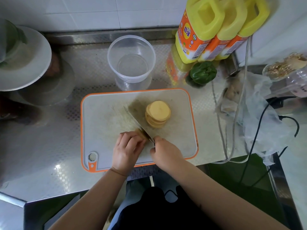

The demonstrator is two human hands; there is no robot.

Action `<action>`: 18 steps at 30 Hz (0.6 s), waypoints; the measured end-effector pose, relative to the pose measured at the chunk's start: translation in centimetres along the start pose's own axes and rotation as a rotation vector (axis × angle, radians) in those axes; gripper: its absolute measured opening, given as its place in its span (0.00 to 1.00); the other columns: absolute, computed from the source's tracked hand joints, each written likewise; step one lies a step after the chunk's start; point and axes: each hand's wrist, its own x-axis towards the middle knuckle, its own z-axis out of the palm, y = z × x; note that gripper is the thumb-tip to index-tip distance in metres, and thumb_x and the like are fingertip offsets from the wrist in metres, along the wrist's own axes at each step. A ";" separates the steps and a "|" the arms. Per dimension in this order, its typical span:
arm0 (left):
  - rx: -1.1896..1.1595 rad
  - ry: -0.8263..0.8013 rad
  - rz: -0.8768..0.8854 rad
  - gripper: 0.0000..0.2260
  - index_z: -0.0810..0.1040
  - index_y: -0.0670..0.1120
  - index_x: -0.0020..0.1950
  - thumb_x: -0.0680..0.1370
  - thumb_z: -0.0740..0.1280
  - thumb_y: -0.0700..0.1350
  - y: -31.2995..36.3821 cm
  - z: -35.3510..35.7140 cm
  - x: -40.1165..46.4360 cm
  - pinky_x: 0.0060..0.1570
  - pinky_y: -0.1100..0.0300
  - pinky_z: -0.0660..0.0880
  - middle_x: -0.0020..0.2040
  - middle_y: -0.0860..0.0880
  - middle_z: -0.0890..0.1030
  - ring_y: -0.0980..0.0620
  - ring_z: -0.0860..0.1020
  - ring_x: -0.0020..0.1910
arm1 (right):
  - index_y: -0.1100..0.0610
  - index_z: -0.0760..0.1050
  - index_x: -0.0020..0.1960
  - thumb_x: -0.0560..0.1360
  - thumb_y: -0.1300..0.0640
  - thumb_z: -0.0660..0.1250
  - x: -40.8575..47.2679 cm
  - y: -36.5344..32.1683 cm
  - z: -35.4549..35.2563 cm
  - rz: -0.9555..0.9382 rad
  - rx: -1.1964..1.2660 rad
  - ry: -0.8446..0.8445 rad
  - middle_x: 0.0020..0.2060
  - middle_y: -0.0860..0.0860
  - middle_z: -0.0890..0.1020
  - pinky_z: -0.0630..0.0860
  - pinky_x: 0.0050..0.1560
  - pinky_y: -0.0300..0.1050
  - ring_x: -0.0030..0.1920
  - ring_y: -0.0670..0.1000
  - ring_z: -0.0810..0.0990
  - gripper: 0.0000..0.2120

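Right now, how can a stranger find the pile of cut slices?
Find the orange-rimmed cutting board on the steel counter. On its right half, beyond the knife, stands the stack of round yellow slices. Unlike the piece under the knife, it is a neat, untouched tower.

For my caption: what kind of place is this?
Most likely a kitchen: a cutting board with stacked vegetable slices on a steel counter, and yellow bottles by the tiled wall.
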 end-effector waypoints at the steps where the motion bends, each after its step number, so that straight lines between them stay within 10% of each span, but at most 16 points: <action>1: 0.010 0.002 0.005 0.04 0.79 0.42 0.45 0.76 0.73 0.39 -0.1 0.0 0.0 0.50 0.64 0.69 0.44 0.44 0.80 0.47 0.75 0.42 | 0.59 0.70 0.59 0.79 0.56 0.58 0.3 0.0 0.0 0.011 0.008 0.025 0.50 0.56 0.78 0.70 0.43 0.46 0.49 0.58 0.79 0.12; 6: 0.010 0.003 0.005 0.05 0.81 0.40 0.44 0.79 0.70 0.40 -0.3 -0.2 -0.3 0.52 0.64 0.70 0.45 0.44 0.80 0.46 0.76 0.42 | 0.61 0.73 0.54 0.80 0.54 0.58 0.6 0.4 0.2 -0.070 -0.102 0.115 0.46 0.57 0.80 0.65 0.38 0.44 0.46 0.60 0.79 0.11; 11: -0.052 0.003 -0.022 0.06 0.79 0.41 0.48 0.81 0.66 0.43 -0.3 0.1 -0.3 0.56 0.64 0.69 0.47 0.44 0.80 0.46 0.76 0.47 | 0.57 0.75 0.32 0.61 0.58 0.79 -2.2 -0.7 0.0 -0.196 -0.251 0.391 0.21 0.49 0.72 0.53 0.24 0.35 0.17 0.51 0.71 0.12; 18: -0.057 -0.014 0.001 0.05 0.75 0.44 0.52 0.83 0.61 0.44 0.0 0.2 -0.3 0.56 0.64 0.66 0.51 0.47 0.74 0.45 0.74 0.49 | 0.55 0.72 0.29 0.59 0.57 0.80 -4.1 -1.0 -0.8 -0.181 -0.281 0.432 0.19 0.48 0.70 0.52 0.23 0.34 0.15 0.49 0.69 0.16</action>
